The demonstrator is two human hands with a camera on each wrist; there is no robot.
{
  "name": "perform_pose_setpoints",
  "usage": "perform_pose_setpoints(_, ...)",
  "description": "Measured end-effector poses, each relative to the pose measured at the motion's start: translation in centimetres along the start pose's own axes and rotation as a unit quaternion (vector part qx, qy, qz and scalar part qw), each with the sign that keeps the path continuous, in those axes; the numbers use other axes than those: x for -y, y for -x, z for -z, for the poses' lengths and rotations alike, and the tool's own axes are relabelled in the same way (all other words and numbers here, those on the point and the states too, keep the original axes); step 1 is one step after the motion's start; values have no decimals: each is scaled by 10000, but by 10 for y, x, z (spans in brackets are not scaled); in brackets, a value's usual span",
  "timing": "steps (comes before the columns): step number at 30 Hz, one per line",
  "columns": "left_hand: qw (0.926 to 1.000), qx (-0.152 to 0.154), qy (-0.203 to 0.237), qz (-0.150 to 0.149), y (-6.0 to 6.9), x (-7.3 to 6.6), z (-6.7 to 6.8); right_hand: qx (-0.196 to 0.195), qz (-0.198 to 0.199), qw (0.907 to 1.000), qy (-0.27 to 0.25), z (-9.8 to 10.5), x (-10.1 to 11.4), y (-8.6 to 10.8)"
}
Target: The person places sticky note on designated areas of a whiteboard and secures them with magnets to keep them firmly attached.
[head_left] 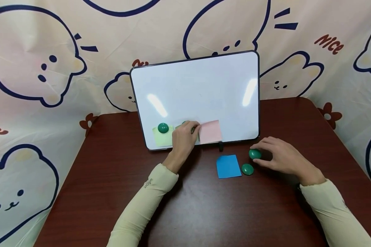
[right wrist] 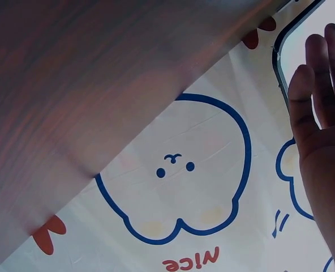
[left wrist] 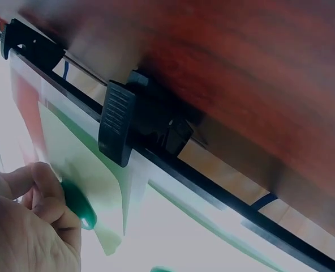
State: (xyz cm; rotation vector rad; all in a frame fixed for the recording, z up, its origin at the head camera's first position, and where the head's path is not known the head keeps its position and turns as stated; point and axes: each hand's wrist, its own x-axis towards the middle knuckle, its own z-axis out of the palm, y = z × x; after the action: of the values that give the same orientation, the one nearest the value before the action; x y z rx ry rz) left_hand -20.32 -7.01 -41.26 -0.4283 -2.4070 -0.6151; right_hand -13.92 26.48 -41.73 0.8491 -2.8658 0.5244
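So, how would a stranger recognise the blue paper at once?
Find the whiteboard on the table. In front of it, beside a green disc, lies the blue paper: unlike the green note and pink note, it is off the board.

The dark red-brown surface (head_left: 191, 212) carried a blue note (head_left: 228, 166), a green disc (head_left: 247, 169) beside it, and a standing whiteboard (head_left: 201, 92).
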Motion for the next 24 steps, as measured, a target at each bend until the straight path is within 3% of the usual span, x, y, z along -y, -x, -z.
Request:
perform_pose_setpoints(12,9982,-225,-409,-372,-5,-2,-5,31,-46,10000,-4,0,-1,0)
perform_pose_setpoints(24,9992,-120,-295,-248,-6,-3,-4,5,-89,9999,-61,1,-2,-1)
